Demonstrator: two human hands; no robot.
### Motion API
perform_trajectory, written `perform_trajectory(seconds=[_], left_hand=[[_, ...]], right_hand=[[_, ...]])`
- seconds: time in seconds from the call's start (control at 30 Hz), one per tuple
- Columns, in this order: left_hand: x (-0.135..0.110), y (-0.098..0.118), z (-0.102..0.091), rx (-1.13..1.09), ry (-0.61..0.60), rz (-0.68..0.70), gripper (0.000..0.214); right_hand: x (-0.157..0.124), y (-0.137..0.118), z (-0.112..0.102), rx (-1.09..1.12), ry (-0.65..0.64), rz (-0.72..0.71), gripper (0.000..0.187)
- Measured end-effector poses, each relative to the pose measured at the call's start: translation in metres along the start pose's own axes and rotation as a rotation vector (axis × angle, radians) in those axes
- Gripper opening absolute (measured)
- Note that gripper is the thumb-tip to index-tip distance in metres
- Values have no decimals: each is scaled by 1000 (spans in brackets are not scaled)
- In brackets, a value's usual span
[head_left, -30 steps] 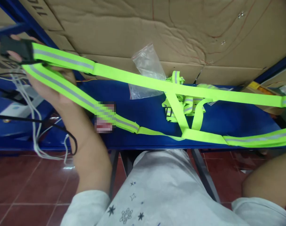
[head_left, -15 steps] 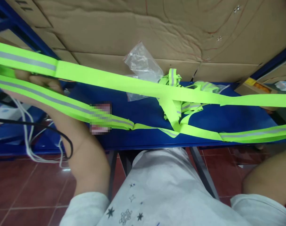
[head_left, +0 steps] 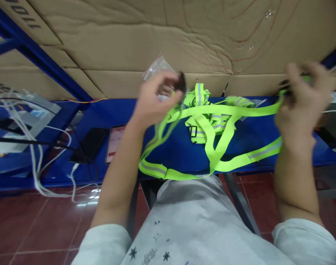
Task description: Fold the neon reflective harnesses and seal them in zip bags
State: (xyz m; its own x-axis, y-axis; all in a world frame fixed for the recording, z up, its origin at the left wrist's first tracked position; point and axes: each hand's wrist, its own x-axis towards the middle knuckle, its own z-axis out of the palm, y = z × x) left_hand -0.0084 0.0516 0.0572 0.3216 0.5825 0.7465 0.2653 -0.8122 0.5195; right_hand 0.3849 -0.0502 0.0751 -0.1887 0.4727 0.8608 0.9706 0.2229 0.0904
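Note:
A neon yellow-green reflective strap harness [head_left: 181, 174] with grey stripes hangs slack between my two hands. My left hand [head_left: 157, 95] is closed around one end of it, with a dark piece, perhaps a buckle, at the fingertips. At the right, my right hand [head_left: 304, 97] grips the other end; it is smeared by motion, and something black shows by its fingers. Two bands of the harness join low in the middle. Behind it lies a heap of similar straps [head_left: 199, 96], with a black buckle [head_left: 193, 131] on its front.
A clear plastic bag [head_left: 156, 68] is partly behind my left hand. On the blue table [head_left: 173, 154] lie a phone with a lit screen [head_left: 114, 145] and a black phone [head_left: 92, 144]. White cables [head_left: 35, 162] trail over the left edge. Cardboard [head_left: 129, 44] backs the table.
Both hands have come inward from the far sides. The harness was stretched taut across the view and now sags in a loop. The phones at left are uncovered.

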Motion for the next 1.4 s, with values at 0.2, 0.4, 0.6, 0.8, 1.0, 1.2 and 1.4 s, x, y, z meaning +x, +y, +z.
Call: perform_trajectory(seconds=[0.2,0.4,0.6,0.8,1.0,1.2,1.4], left_hand=[[-30,39,53,333,-279,-8,24],[-39,22,60,283,-246,-48,24],[-46,13,72,272,-188,-50,25],[-51,11,79,305,-217,-44,23],[-53,5,82,301,-215,-58,40],[-50,0,78,277,-201,-16,41],[-42,4,68,223,-158,-10,32]], right_hand=[[-4,-120,63,329,-282,-174,72],[-21,-119,87,376,-254,-119,68],[-28,-111,100,343,-273,-65,70],[-34,-125,101,325,-342,0,63],[-38,-134,99,378,-390,-32,65],[-32,-129,92,578,-435,-100,66],[-21,-110,92,919,-454,-6,94]])
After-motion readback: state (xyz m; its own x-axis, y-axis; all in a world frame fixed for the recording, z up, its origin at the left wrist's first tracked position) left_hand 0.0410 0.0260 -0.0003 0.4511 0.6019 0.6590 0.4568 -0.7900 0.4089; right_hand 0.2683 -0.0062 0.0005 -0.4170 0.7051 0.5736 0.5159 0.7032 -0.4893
